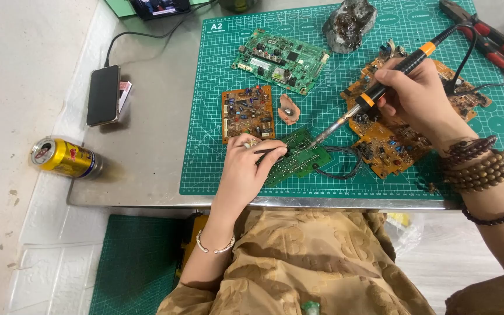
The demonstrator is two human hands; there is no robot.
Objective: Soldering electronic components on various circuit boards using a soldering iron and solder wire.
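Observation:
My right hand (418,96) grips a black and orange soldering iron (389,76), its metal tip touching a small green circuit board (298,156) near the mat's front edge. My left hand (246,166) rests on that board's left end and pinches thin dark tweezers (270,150) whose points sit close to the iron's tip. Black wires (339,166) loop out from the board's right side. Both hands work over a green cutting mat (205,169) on a steel table.
On the mat lie an orange board (247,111), a larger green board (280,59), several orange boards (389,146) under my right hand, a small copper part (289,109), a dark wad (350,22) and red-handled pliers (488,35). A phone (102,94) and yellow can (65,157) sit left.

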